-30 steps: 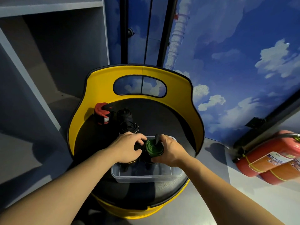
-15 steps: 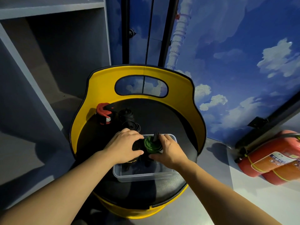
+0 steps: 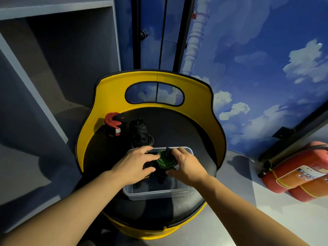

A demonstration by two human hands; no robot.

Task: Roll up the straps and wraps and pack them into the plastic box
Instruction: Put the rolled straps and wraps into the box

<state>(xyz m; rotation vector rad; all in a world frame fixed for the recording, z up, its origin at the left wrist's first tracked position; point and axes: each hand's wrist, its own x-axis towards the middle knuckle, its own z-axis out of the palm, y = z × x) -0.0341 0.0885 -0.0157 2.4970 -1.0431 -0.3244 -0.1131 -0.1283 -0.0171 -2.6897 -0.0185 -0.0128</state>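
Head: green roll (image 3: 166,161) seemingly under right hand (image 3: 188,168).

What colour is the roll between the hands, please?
Green with a black strap end, seen in the head view: the roll.

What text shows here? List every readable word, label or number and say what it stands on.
None can be read.
Fire extinguisher: its orange label carries print, too blurred to read.
Black wrap under the left hand: small yellow lettering at its edge, too small to read.

Black chair seat (image 3: 186,132) carries plastic box (image 3: 156,193), red roll (image 3: 112,126), two black rolls (image 3: 142,137).
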